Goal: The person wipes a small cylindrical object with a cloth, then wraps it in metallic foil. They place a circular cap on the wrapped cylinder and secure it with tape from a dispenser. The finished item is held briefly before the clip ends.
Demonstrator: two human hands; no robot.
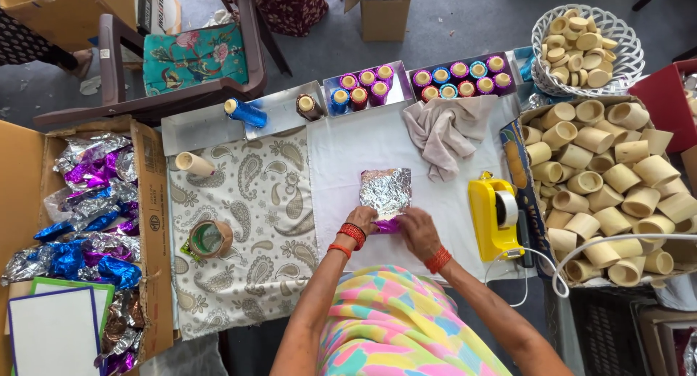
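White cloth point(341, 165): both hands point(392, 223) pinch foil sheet point(385, 191).

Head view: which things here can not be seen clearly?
- Head view: what the foil sheet wraps; left hand and right hand cover its near end.
- Fingertips of both hands: curled under.
- Box of cups: cut by right edge.
- Tape roll: inside too small to tell.

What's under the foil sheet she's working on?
The silver foil sheet lies on white cloth. Purple foil shows at its near edge between both hands; anything beneath is covered.
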